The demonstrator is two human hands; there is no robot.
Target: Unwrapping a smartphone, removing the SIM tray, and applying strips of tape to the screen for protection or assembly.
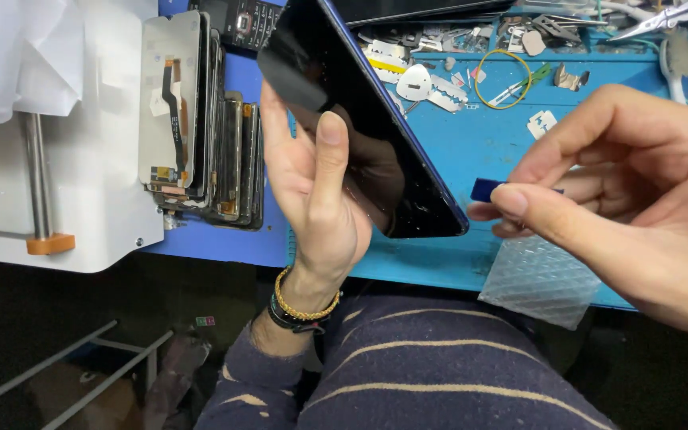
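My left hand grips a black smartphone with a dark blue frame, tilted up above the blue work mat; the thumb lies on the glass and the fingers wrap behind it. My right hand pinches a small dark blue flat piece between thumb and forefinger, just right of the phone's lower corner, close to it but apart. A beaded bracelet and a dark band circle my left wrist.
A stack of phone screen panels leans at the left, beside a white machine. Small metal parts, a yellow rubber band and scissors litter the back. A bubble-wrap bag hangs over the mat's front edge.
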